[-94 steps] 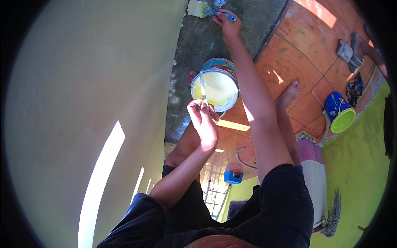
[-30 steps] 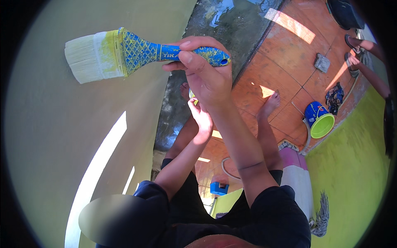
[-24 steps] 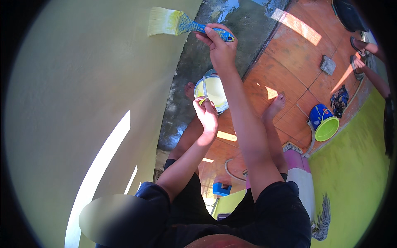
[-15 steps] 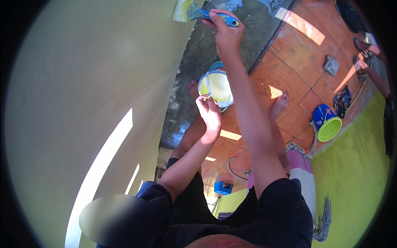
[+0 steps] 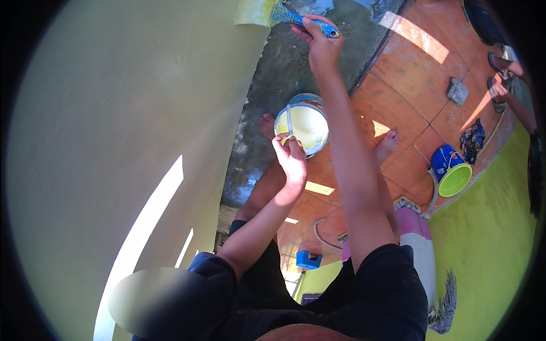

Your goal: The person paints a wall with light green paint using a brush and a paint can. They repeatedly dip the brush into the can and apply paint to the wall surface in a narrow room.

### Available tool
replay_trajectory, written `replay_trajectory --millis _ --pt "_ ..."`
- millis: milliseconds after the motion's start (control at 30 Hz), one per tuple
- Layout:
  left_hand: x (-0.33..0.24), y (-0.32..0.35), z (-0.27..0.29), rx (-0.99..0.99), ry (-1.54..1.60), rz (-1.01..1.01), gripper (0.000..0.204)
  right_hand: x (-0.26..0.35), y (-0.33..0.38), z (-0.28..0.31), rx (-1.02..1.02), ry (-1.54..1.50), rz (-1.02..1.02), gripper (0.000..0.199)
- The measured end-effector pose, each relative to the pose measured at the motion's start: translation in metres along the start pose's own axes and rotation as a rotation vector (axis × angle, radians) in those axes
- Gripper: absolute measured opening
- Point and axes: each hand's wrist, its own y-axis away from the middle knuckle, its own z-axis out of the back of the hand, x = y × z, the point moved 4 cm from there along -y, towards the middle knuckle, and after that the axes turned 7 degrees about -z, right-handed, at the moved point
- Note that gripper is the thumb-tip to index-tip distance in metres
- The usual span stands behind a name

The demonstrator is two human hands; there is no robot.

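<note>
My right hand (image 5: 322,45) is closed round the blue handle of a wide paintbrush (image 5: 307,21), stretched far ahead. Its pale yellow bristles lie against the lower part of the wall (image 5: 142,108) on my left. Closer to me, my left hand (image 5: 291,159) pinches the handle of a paint bucket (image 5: 327,133), which hangs or stands between my feet; I cannot tell which. Creamy yellow paint fills part of the bucket, and the rim is smeared with it. Behind its upper edge, a bluish part shows.
A blue bucket with a lime inside (image 5: 455,181) lies tipped on the orange tiles (image 5: 392,74) at right, beside a dark crumpled cloth (image 5: 472,139). A grey block (image 5: 456,91) sits farther off. Another person's feet (image 5: 497,94) show at the right edge. A grey mop head (image 5: 446,304) is low right.
My right hand and the brush handle have shifted slightly right and nearer, with the bristles still at the wall. The bucket has moved a little to the right, showing more of its paint.
</note>
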Motion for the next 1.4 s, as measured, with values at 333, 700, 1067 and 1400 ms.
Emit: replay_trajectory --millis 333,700,1067,1400 --pt "-0.001 -0.001 -0.006 -0.017 -0.004 0.004 0.015 0.069 0.050 -0.053 0.185 -0.140 0.066 0.010" --pt "0.000 -0.005 -0.006 -0.005 -0.019 -0.006 0.016 0.018 -0.007 -0.006 0.132 -0.174 -0.007 0.009" --pt "-0.009 -0.010 -0.009 -0.051 -0.061 0.060 0.015 -0.104 -0.071 0.104 -0.177 0.127 -0.061 0.009" --pt "-0.010 -0.014 -0.011 -0.053 -0.048 0.048 0.017 -0.111 -0.066 0.051 -0.195 0.015 -0.121 0.013"
